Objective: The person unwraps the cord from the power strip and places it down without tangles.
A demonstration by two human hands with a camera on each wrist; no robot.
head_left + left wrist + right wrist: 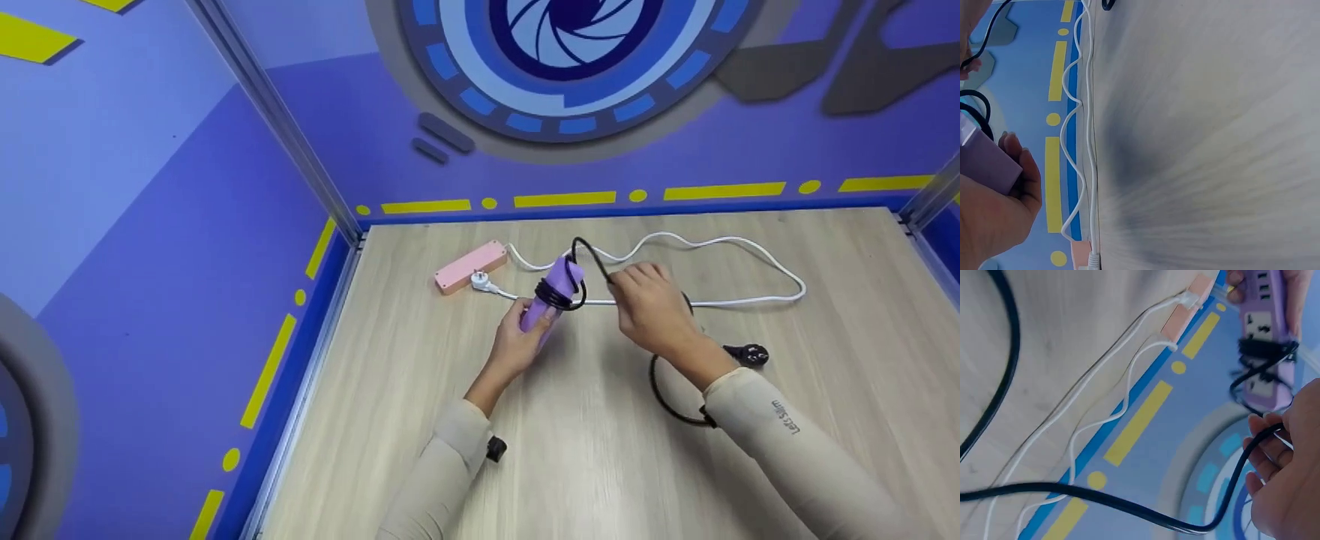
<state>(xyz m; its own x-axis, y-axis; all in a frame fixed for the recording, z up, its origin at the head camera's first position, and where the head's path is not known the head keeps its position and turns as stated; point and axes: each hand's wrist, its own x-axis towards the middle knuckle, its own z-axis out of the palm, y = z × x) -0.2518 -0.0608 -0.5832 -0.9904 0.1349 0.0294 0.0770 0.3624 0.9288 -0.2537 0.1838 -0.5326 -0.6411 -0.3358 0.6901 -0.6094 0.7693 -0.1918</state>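
Observation:
A purple power strip (1266, 309) with sockets and USB ports is held up off the table, gripped near its lower end by my left hand (520, 341). Several turns of its black cord (555, 294) wrap around the strip's middle. My right hand (651, 306) pinches the loose stretch of that cord, to the right of the strip. From there the cord hangs down past the wrist, and its black plug (752, 355) is on the right. In the left wrist view, the left fingers curl round the end of the purple strip (988, 163).
Behind the hands a pink power strip (471, 267) lies on the wooden table (600, 450). Its white plug (481, 282) rests against the strip's front side, and its white cord (787, 277) loops far to the right. Blue printed walls (337, 150) stand at the back and left.

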